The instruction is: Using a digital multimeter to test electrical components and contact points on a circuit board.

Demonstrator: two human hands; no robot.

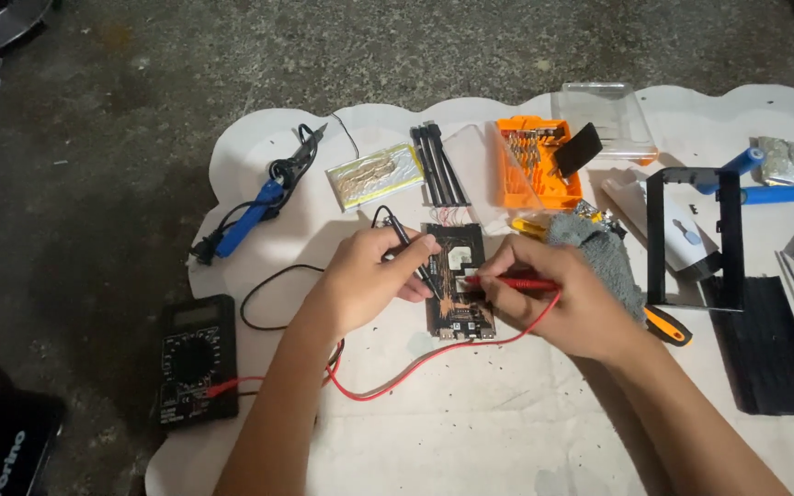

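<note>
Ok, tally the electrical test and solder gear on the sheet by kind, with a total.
Black multimeter: 1
Test probes: 2, black in the left hand, red in the right hand
Circuit board: 1
Blue soldering iron: 1
Total: 5

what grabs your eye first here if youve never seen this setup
Two hands at centre: the left hand holds a black probe and the right hand a red probe, both tips on a dark circuit board. At lower left lies a black multimeter; up top, an orange bit case.
</note>
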